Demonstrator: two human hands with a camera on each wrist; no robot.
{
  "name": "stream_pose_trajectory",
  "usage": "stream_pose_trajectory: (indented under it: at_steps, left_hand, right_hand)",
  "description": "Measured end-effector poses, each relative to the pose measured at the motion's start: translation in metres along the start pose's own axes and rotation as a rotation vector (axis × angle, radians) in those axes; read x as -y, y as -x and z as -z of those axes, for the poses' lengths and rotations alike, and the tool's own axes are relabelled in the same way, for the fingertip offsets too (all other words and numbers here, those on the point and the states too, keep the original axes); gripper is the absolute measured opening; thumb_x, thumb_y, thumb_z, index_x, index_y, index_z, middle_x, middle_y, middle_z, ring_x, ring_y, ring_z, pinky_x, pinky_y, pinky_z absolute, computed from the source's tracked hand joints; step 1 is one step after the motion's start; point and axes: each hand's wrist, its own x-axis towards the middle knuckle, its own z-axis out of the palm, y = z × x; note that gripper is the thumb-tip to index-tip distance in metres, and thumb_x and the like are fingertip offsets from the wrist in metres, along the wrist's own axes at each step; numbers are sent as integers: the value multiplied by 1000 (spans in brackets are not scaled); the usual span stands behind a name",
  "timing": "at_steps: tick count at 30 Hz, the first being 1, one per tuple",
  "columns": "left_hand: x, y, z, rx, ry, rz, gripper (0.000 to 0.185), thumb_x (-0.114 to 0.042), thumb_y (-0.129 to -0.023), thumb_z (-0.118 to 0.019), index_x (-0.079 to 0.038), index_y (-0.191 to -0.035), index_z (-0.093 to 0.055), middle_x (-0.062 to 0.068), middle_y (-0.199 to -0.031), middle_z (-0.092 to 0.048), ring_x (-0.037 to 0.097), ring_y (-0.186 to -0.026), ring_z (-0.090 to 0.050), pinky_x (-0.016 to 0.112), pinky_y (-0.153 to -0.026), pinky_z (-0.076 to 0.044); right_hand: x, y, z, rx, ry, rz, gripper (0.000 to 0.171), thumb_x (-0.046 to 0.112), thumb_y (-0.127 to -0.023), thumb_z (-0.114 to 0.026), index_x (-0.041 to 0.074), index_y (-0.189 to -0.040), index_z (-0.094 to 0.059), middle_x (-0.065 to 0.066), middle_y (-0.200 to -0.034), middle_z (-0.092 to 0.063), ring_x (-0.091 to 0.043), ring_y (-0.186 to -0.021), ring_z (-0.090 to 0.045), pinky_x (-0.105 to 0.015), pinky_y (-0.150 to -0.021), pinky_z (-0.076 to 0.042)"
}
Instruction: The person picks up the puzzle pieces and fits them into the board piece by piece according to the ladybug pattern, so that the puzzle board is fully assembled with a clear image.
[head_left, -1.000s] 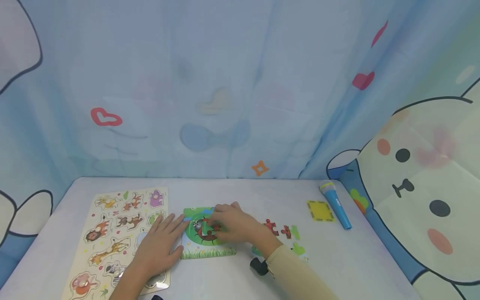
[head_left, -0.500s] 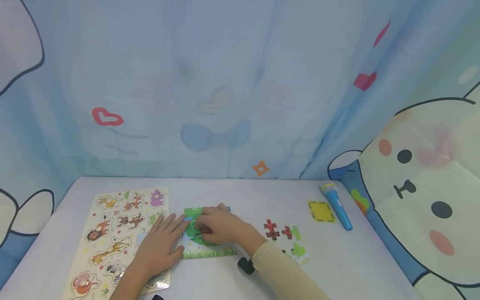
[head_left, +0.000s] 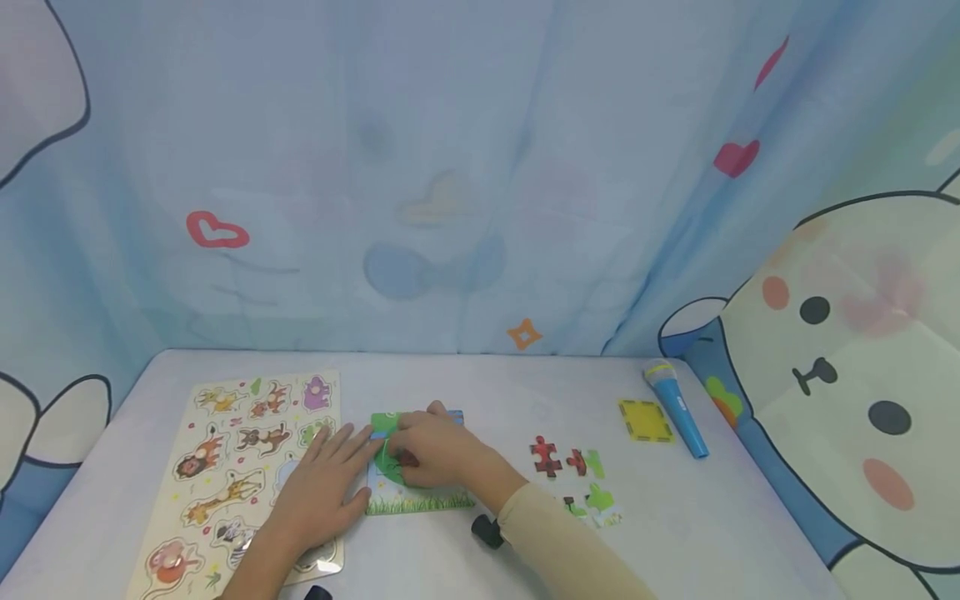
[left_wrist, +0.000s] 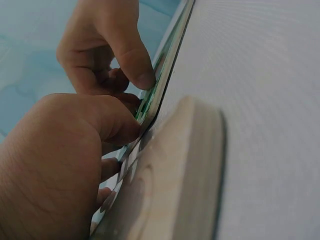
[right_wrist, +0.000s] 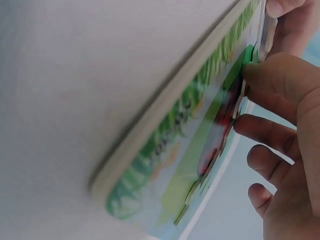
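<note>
A small ladybird jigsaw board (head_left: 431, 502) with a green circle and grass lies at the table's middle. My right hand (head_left: 408, 454) lies over it, fingers curled, pinching a red and green puzzle piece (right_wrist: 223, 131) at the board's left part; the piece stands tilted off the surface. My left hand (head_left: 341, 454) lies flat with straight fingers against the board's left edge, its fingertips touching the board (left_wrist: 162, 70). Most of the ladybird picture is hidden under the right hand.
A wooden animal peg puzzle (head_left: 217, 454) lies left, partly under my left wrist. Loose jigsaw pieces (head_left: 545, 456) lie right of the board. A yellow square (head_left: 643, 420) and a blue toy microphone (head_left: 677, 410) sit far right. Printed curtains close the back and sides.
My right hand has slid leftward over the ladybird board with the piece, uncovering the loose pieces to its right. The left hand has stayed put.
</note>
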Motion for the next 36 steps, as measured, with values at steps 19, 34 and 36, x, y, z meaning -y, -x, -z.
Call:
stream_pose_trajectory:
  at_steps: [19, 34, 36]
  left_hand:
    - [-6, 4, 3, 10, -12, 6, 58, -33, -87, -61, -13, -141, -53, 9, -151, -42, 36, -140, -34, 56, -117, -15]
    - [-4, 1, 2, -4, -5, 5, 59, -33, -87, -60, -15, -142, -52, 8, -151, -42, 35, -140, -33, 55, -117, -14]
    - [-3, 1, 2, -10, -5, 0, 58, -33, -87, -60, -16, -142, -52, 8, -150, -43, 35, -140, -34, 56, -117, -14]
  right_hand:
    - [28, 2, -3, 36, 183, -105, 22, 27, -81, -73, 21, -103, -73, 12, -77, -55, -4, -69, -51, -33, -84, -51]
    - [28, 6, -3, 27, 238, -76, 25, 27, -88, -69, 19, -112, -69, 10, -88, -63, -5, -84, -61, -33, -88, -53]
    - [26, 5, -4, 37, 190, -95, 23, 26, -90, -68, 20, -111, -70, 11, -88, -63, -4, -82, -61, -33, -87, -53]
